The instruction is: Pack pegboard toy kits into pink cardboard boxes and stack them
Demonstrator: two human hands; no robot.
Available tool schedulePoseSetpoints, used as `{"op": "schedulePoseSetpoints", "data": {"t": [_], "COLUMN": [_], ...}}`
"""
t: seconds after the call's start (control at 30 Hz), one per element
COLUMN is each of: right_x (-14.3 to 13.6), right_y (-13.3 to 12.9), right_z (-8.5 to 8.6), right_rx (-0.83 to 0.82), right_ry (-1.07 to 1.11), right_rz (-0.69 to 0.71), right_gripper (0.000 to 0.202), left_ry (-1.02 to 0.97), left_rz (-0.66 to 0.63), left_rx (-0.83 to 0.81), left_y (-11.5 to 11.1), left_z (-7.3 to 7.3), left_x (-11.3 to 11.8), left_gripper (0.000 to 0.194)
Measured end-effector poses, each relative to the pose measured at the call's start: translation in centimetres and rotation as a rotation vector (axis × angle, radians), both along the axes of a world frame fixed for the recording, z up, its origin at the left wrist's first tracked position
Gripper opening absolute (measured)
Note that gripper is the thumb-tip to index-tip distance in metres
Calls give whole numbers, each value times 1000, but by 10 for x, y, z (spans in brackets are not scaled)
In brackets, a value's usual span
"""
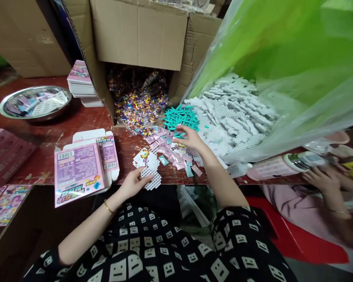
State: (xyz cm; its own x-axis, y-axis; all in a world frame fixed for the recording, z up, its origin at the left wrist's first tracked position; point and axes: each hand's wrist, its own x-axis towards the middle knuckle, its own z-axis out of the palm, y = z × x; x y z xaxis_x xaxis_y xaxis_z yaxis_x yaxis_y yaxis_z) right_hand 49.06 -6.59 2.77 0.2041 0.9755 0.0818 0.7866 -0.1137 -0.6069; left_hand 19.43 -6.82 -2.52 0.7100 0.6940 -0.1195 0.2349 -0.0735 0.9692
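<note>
My left hand [134, 183] is closed on white perforated boards [153, 177] near the table's front edge. A card with a yellow and dark-red pixel pattern [144, 156] lies at the top of the held boards. Over the small packets my right hand [190, 139] has its thumb and fingers apart, and nothing shows between them. Just beyond its fingertips is a heap of teal sticks [181, 116]. Pink packets [176, 158] lie beneath and in front of it, with a few light-blue packets [188, 170] among them.
An open carton [141, 33] holds bags of coloured beads [138, 105]. White boards [235, 113] fill a plastic bag at right, near a pink bottle [267, 168] and another person's hand [323, 178]. Pink boxes [78, 170], a metal bowl [48, 115] and stacked cards [80, 86] stand left.
</note>
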Motion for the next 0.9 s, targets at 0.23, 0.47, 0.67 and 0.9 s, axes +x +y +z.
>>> {"op": "schedulePoseSetpoints", "data": {"t": [0.23,0.47,0.67,0.9], "right_x": [49,91,116,107], "right_y": [46,30,-14,1], "right_z": [-59,-26,-38,-68], "right_rx": [-292,-100,-263,-356], "right_ry": [-162,75,142,-21], "right_rz": [-244,-361,-452,-519], "right_gripper": [57,24,37,57], "left_ry": [-83,-157,-170,-148], "left_rz": [179,353,347,379], "left_rx": [-205,-376,-441,-435], "left_y": [-6,-10,-15,-12], "left_z": [-17,-19,-18,-27], "left_x": [-30,-30,-26,-31], "left_gripper": [47,63,63,60]}}
